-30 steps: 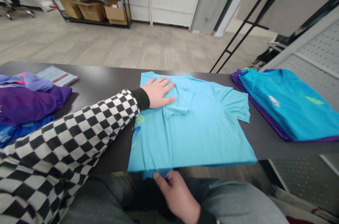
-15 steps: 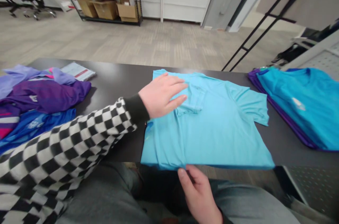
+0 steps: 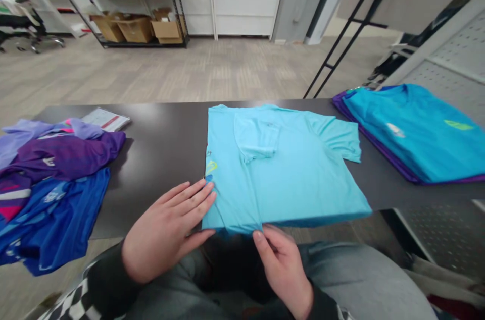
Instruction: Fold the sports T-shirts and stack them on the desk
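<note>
A light blue T-shirt [image 3: 288, 168] lies partly folded on the dark table [image 3: 162, 143], its left sleeve turned in and its hem hanging over the near edge. My left hand [image 3: 166, 229] rests flat at the near edge, fingers stretched out and touching the shirt's lower left corner. My right hand [image 3: 282, 264] is just below the table edge, its thumb and fingers pinching the shirt's hem near the middle.
A loose heap of purple, lilac and blue garments [image 3: 49, 178] covers the table's left end, with a flat packet [image 3: 106, 119] behind it. A stack of folded teal shirts on a purple one [image 3: 413, 130] sits at the right. Shelves with cardboard boxes [image 3: 132, 27] stand across the floor.
My left hand left the shirt's folded sleeve and came back to the near left corner of the shirt. My right hand stays at the hem.
</note>
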The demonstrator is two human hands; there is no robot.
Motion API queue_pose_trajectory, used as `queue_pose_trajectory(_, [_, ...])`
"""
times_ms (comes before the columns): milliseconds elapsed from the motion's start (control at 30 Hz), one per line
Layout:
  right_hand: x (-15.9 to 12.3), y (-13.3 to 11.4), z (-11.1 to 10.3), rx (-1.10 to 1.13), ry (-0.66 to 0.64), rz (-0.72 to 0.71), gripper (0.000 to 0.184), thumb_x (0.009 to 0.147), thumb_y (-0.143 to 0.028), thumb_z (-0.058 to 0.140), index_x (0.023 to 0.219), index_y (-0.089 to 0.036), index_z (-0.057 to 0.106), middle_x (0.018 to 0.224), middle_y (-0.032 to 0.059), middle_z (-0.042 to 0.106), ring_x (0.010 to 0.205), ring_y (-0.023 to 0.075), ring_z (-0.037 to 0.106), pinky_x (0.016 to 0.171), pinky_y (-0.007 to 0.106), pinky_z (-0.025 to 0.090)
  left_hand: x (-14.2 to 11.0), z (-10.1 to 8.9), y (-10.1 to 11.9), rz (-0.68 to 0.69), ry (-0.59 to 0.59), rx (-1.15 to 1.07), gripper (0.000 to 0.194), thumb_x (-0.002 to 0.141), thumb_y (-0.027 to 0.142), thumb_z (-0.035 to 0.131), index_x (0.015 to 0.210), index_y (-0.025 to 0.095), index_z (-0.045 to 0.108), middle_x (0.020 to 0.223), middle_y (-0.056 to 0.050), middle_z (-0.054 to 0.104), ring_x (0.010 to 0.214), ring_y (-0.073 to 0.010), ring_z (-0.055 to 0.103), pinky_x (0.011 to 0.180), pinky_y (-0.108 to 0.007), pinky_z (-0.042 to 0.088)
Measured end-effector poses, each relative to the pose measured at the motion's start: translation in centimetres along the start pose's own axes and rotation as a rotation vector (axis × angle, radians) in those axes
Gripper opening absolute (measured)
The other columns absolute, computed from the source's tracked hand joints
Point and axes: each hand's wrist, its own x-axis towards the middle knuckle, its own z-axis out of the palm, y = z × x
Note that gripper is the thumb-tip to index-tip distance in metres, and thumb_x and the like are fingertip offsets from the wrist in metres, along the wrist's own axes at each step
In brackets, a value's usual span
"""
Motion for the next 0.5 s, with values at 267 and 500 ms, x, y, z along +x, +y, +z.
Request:
queue_pose_trajectory(267, [0.2,-1.4,-0.5,-0.088,-0.026,0.004,0.04,0.113,-0.049,0.063,0.09,-0.021,0.08,0.083,0.0032,0.075,0.077,0.0189,0.066,0.075,0.032,0.048,-1.1,0.7,-0.6,0.07,0.204,-0.046,0.093,0.102,0.041,0.065,0.182,0.044,0.017,0.172,0.0,0.053,0.158,-0.0349,0.054,0.133,-0.062,0.048])
queue_pose_trajectory(500, [-0.3,-1.7,-5.8,-0.405,-0.478,0.082,0.033,0.103,-0.046,0.075,0.126,-0.024,0.083,0.118,0.0082,0.085,0.108,0.0257,0.077,0.092,0.031,0.055,0.2,0.7,1.2,0.237,0.272,0.04,0.073,0.106,0.04,0.069,0.173,0.021,0.047,0.178,-0.009,0.048,0.164,-0.0292,0.048,0.144,-0.042,0.022])
